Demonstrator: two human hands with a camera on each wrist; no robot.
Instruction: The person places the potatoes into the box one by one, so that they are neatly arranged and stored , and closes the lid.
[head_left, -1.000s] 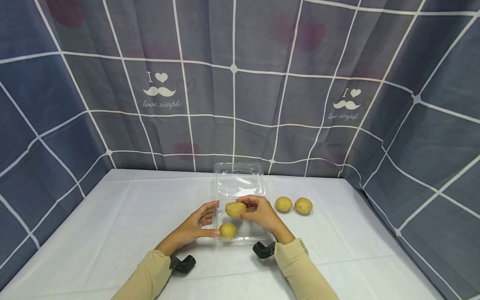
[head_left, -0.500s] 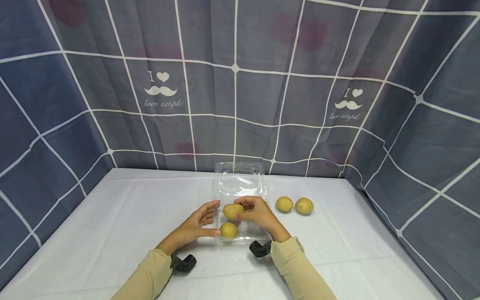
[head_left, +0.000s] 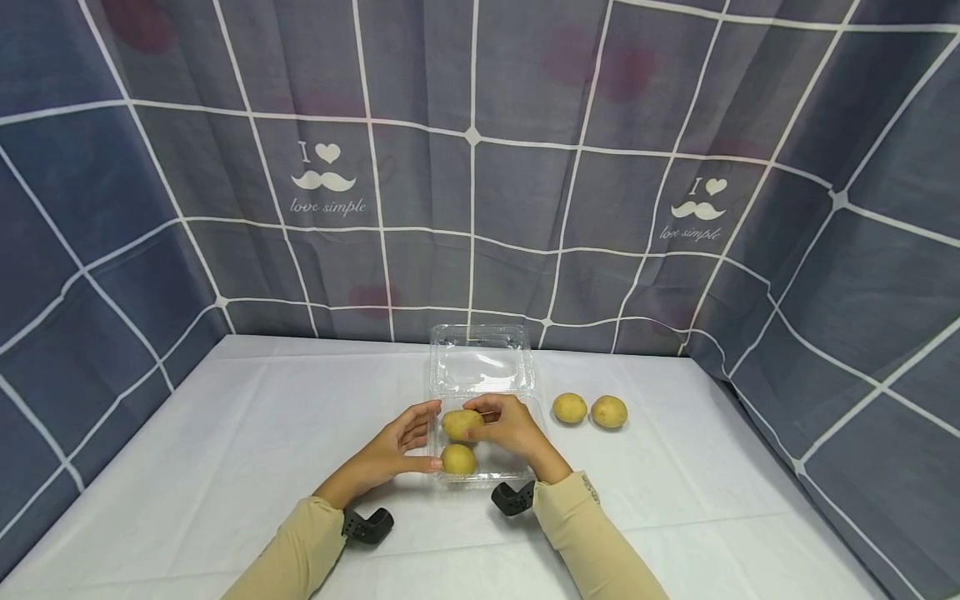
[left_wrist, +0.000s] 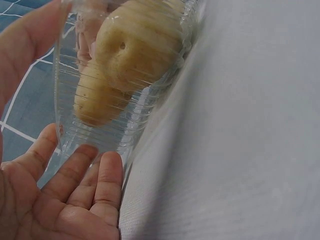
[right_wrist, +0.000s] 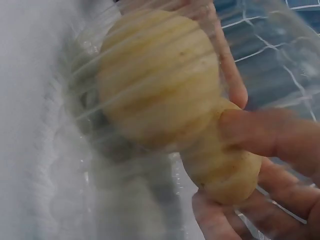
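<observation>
A clear plastic clamshell container [head_left: 504,463] sits on the table with its lid [head_left: 480,367] raised at the back. My right hand [head_left: 513,429] pinches a potato [head_left: 459,424] between thumb and fingers, inside the left part of the container. One more potato [head_left: 458,459] lies in the front left corner, close to the held one. Against the container's left wall rests my left hand [head_left: 390,450], its thumb near the front and its fingers farther back, spread fairly straight. In the left wrist view both potatoes show through the ribbed wall [left_wrist: 65,100].
Two potatoes [head_left: 570,408] [head_left: 609,412] lie side by side to the right of the container. A white cloth [head_left: 225,450] covers the table. A grey checked curtain [head_left: 420,183] stands behind and along both sides.
My right hand has moved left and slightly nearer with its potato, which is now closer to the potato in the corner. The left hand has stayed at the container's side.
</observation>
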